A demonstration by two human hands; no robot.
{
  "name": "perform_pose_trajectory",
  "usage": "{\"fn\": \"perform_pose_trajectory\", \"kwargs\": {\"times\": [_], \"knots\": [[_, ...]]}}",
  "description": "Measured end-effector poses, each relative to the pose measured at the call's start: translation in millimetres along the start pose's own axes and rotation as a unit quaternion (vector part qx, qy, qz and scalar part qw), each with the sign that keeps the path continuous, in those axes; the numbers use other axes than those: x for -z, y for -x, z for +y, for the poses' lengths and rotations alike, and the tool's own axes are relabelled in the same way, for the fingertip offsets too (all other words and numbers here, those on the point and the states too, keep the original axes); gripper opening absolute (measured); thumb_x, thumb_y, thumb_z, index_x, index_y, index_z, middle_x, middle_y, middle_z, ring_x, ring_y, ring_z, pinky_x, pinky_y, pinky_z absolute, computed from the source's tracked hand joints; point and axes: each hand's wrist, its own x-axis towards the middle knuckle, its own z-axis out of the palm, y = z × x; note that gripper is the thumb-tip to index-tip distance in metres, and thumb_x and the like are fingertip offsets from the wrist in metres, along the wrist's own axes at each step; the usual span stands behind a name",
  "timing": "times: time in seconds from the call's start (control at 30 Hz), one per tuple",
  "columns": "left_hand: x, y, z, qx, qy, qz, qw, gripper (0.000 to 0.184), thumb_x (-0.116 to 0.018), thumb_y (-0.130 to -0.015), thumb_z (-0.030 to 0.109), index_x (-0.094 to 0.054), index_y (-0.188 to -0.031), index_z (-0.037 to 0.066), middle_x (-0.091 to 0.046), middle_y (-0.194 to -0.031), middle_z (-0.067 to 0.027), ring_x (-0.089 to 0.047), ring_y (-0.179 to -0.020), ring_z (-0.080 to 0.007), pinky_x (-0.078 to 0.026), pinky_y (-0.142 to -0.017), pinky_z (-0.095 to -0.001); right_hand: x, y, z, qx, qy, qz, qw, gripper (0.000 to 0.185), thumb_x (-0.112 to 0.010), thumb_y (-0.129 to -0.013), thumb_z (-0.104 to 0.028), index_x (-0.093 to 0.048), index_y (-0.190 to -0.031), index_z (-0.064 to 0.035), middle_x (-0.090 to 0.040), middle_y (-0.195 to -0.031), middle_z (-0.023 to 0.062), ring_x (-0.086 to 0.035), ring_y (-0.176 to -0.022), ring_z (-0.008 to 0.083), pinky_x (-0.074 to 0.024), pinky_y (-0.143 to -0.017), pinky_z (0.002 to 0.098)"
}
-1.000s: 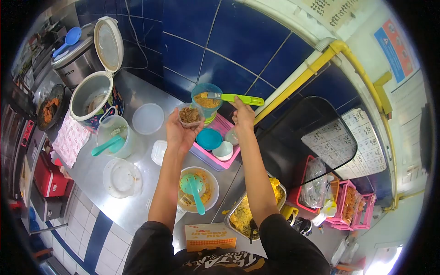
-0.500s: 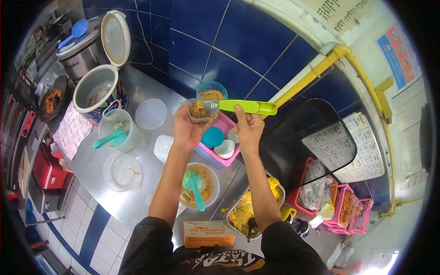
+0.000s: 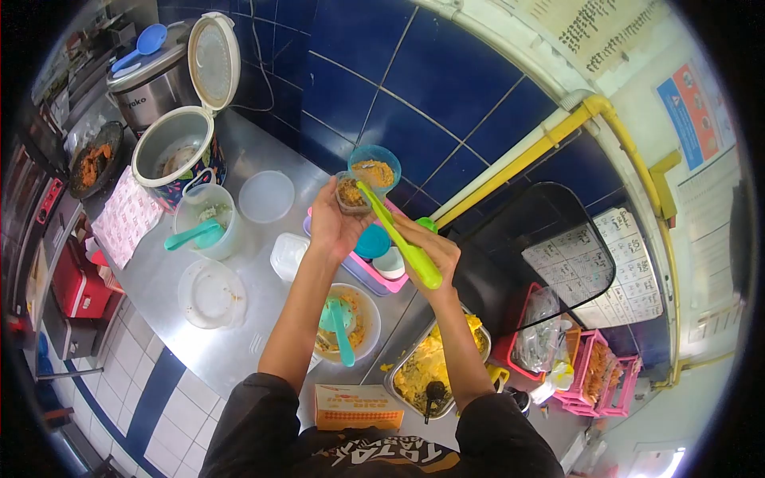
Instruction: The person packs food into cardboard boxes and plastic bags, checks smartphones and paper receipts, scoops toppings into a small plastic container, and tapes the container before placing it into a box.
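Note:
My left hand (image 3: 336, 223) is closed around a small clear plastic cup (image 3: 351, 209) with brown crumbly food in it. My right hand (image 3: 426, 251) grips a long lime-green utensil (image 3: 398, 235), whose far end is at the cup's mouth; its exact kind is unclear. Behind the cup stands a blue translucent tub (image 3: 386, 156) with orange-brown crumbs. Below my hands, a pink basket (image 3: 392, 284) carries a teal lid (image 3: 372, 241) and a white cup (image 3: 390, 264), partly hidden by my right hand.
Nearer me are a white bowl (image 3: 373, 319) with a green spoon (image 3: 343, 338) and a metal tray of yellow food (image 3: 430, 362). To the left stand an open rice cooker (image 3: 209, 155), a clear pitcher (image 3: 185, 209) and round lids. A dark translucent panel (image 3: 550, 239) rises at right.
The green utensil has swung from nearly level to a steep slant, its near end now lower. My right hand has turned and dropped slightly. My left hand still holds the cup.

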Motion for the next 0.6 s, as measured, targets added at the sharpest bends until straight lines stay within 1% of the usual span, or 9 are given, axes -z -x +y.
{"fn": "perform_pose_trajectory", "kwargs": {"times": [0.07,0.1,0.13,0.17,0.2,0.3,0.43,0.5,0.6], "knots": [[-0.1,-0.7,-0.1,0.007,0.025,0.021,0.999,0.05,-0.035,-0.109,0.041,-0.05,-0.137,0.002,-0.056,-0.139,-0.0164,-0.054,-0.128,-0.0328,-0.048,-0.105,-0.0507,-3.1,-4.3,-1.8,0.027,0.063,0.075,0.995,0.019,-0.074,-0.087,-0.001,-0.074,-0.106,0.0032,-0.077,-0.097,0.014,-0.076,-0.08,0.0211,-0.0582,-0.069,0.0279],[1.9,-1.1,-0.4,0.009,0.025,0.023,0.999,0.05,-0.035,-0.109,0.041,-0.05,-0.137,0.002,-0.056,-0.139,-0.0164,-0.054,-0.128,-0.0328,-0.048,-0.105,-0.0507,-4.0,-1.7,-2.6,0.025,0.063,0.074,0.995,0.019,-0.074,-0.087,-0.001,-0.074,-0.106,0.0032,-0.077,-0.097,0.014,-0.076,-0.08,0.0211,-0.0582,-0.069,0.0279],[5.9,-1.0,0.0,0.009,0.022,0.031,0.999,0.055,-0.038,-0.107,0.043,-0.048,-0.138,-0.002,-0.055,-0.139,-0.0202,-0.056,-0.126,-0.0352,-0.049,-0.104,-0.0489,-5.2,2.9,-3.8,-0.159,-0.046,0.155,0.974,0.012,-0.073,-0.091,-0.003,-0.074,-0.101,0.0024,-0.074,-0.087,0.0089,-0.069,-0.068,0.0151,-0.0534,-0.061,0.0251],[10.6,1.1,0.4,0.01,0.019,0.04,0.999,0.061,-0.041,-0.105,0.045,-0.046,-0.139,-0.005,-0.053,-0.14,-0.0239,-0.057,-0.123,-0.0377,-0.05,-0.104,-0.0471,-6.4,7.8,-4.9,-0.336,-0.151,0.229,0.901,0.007,-0.071,-0.095,-0.005,-0.073,-0.097,0.0015,-0.071,-0.077,0.0037,-0.063,-0.057,0.0091,-0.0485,-0.053,0.0223],[17.0,5.4,1.3,0.014,0.02,0.045,0.999,0.061,-0.041,-0.105,0.045,-0.046,-0.139,-0.005,-0.053,-0.14,-0.0239,-0.057,-0.123,-0.0377,-0.05,-0.104,-0.0471,-8.8,4.3,-0.1,-0.34,-0.173,0.283,0.88,0.012,-0.07,-0.098,-0.01,-0.071,-0.091,-0.0013,-0.063,-0.069,-0.0029,-0.048,-0.049,0.0016,-0.0378,-0.045,0.0208],[30.7,22.8,12.5,0.004,0.043,0.028,0.999,0.064,-0.046,-0.104,0.046,-0.044,-0.139,-0.007,-0.053,-0.138,-0.0253,-0.056,-0.124,-0.0396,-0.052,-0.102,-0.0457,-18.1,36.4,25.9,-0.438,-0.29,0.321,0.788,0.016,-0.07,-0.099,-0.021,-0.071,-0.096,-0.0048,-0.065,-0.072,-0.0025,-0.05,-0.05,0.0027,-0.0396,-0.048,0.02],[41.5,56.1,30.4,-0.026,0.07,0.044,0.996,0.065,-0.051,-0.103,0.042,-0.041,-0.142,-0.009,-0.051,-0.14,-0.026,-0.055,-0.125,-0.0416,-0.052,-0.102,-0.0474,-75.4,76.1,50.2,-0.614,-0.342,0.303,0.643,0.023,-0.074,-0.096,-0.028,-0.064,-0.11,-0.0126,-0.068,-0.094,0.0002,-0.056,-0.066,0.0083,-0.0469,-0.056,0.0243],[41.9,72.6,35.1,-0.047,0.085,0.052,0.994,0.066,-0.051,-0.103,0.042,-0.04,-0.143,-0.009,-0.05,-0.141,-0.0263,-0.055,-0.125,-0.0426,-0.051,-0.103,-0.0478,-108.9,93.9,74.6,-0.662,-0.372,0.295,0.58,0.026,-0.074,-0.096,-0.025,-0.061,-0.116,-0.0118,-0.069,-0.098,0.0034,-0.059,-0.072,0.0113,-0.0493,-0.059,0.0253],[38.5,93.6,41.4,-0.061,0.081,0.061,0.993,0.068,-0.05,-0.104,0.043,-0.038,-0.145,-0.01,-0.05,-0.141,-0.029,-0.054,-0.126,-0.0433,-0.051,-0.103,-0.0474,-146.9,112.1,100.5,-0.651,-0.434,0.302,0.545,0.024,-0.071,-0.098,-0.022,-0.061,-0.116,-0.0097,-0.071,-0.103,0.0054,-0.06,-0.075,0.0133,-0.0505,-0.061,0.0253]]}}
